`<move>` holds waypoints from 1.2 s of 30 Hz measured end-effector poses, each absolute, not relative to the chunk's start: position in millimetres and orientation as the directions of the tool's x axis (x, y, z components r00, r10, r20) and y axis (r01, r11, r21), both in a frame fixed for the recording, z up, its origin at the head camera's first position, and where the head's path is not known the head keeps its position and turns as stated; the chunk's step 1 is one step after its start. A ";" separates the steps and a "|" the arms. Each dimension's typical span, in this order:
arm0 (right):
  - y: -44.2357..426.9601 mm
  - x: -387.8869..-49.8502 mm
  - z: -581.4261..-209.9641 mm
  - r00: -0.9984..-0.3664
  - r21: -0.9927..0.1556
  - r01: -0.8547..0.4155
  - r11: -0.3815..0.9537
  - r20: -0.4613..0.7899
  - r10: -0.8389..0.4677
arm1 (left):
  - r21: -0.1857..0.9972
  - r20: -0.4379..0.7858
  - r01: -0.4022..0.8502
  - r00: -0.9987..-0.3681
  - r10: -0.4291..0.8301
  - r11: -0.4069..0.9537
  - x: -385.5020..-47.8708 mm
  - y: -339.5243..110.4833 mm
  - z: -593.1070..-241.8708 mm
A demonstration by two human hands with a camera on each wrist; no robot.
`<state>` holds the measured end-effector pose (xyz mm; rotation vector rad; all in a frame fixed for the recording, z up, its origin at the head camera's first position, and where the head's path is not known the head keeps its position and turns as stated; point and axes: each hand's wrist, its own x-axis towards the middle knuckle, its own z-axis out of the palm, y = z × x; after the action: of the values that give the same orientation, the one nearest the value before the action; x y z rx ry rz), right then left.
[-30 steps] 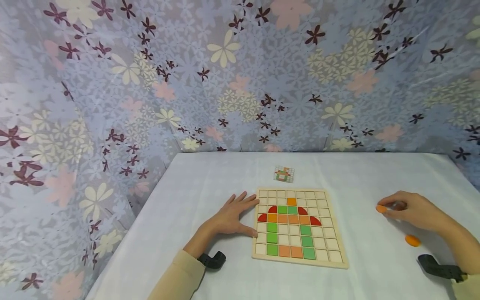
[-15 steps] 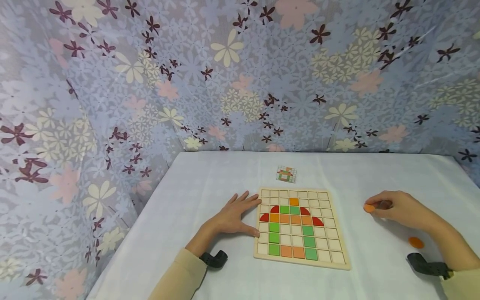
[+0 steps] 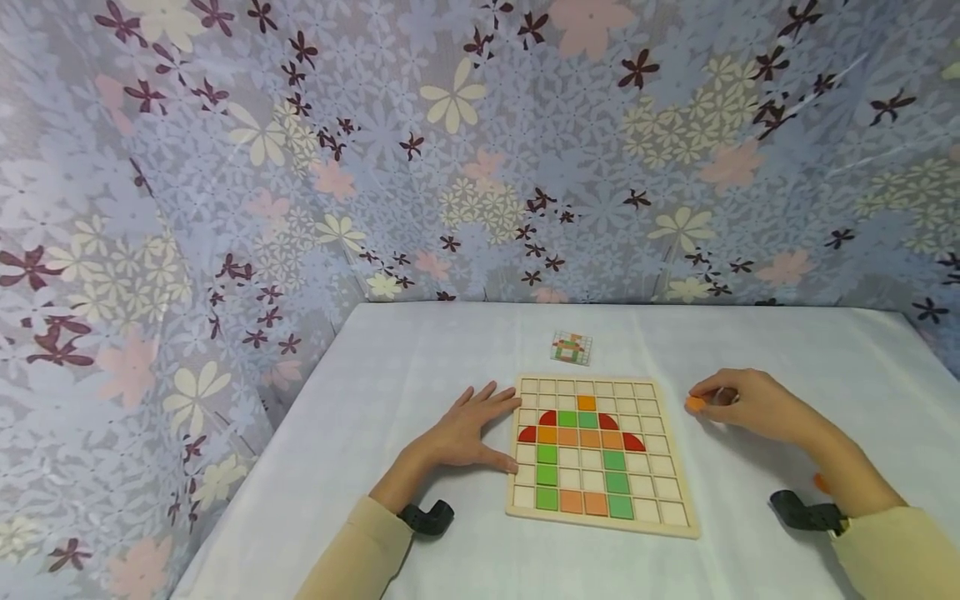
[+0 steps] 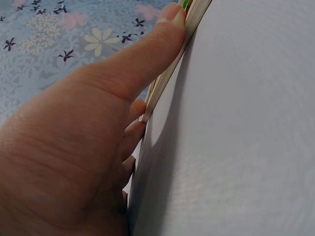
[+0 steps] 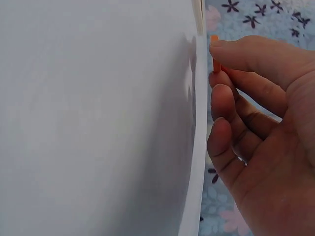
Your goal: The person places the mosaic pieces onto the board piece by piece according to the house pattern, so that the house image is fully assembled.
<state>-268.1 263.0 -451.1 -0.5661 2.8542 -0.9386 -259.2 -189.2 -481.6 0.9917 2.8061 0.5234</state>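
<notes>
A wooden grid board (image 3: 667, 487) lies on the white-covered table, with red, green and orange pieces set in some of its squares. My left hand (image 3: 467, 429) rests beside it, fingers spread, its thumb and a fingertip touching the board's left edge. In the left wrist view the thumb (image 4: 165, 37) lies against the board's side. To the right of the board, my right hand (image 3: 757, 406) pinches a small flat orange piece (image 3: 696, 403) between thumb and fingertips, above the table. The right wrist view shows this orange piece (image 5: 215, 55) edge-on.
Behind the board lies a small picture card (image 3: 572, 347) with a coloured grid pattern. Another orange piece (image 3: 821, 482) is on the table at the right, partly hidden by my right forearm. A floral cloth (image 3: 480, 167) hangs behind the table and at the left.
My right hand has moved left toward the board, carrying the orange piece. Its forearm now partly covers the other orange piece. My left hand has stayed at the board's edge.
</notes>
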 end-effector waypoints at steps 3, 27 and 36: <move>255.6 -271.9 -452.6 -0.921 -0.598 -0.339 0.727 0.052 -0.386 | 0.364 0.008 0.591 -0.775 0.632 0.720 -259.4 -189.0 -481.7; 188.1 -305.8 -450.3 -0.888 -0.602 -0.382 0.701 0.028 -0.460 | 0.358 0.005 0.589 -0.777 0.630 0.725 -257.4 -190.3 -480.1; 173.7 -316.9 -448.4 -0.858 -0.610 -0.415 0.675 0.015 -0.514 | 0.356 0.006 0.592 -0.775 0.632 0.723 -258.8 -189.3 -479.2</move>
<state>-316.9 173.7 -448.4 -0.7616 2.7286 -0.9351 -258.8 -189.3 -479.2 1.0014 2.8076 0.5199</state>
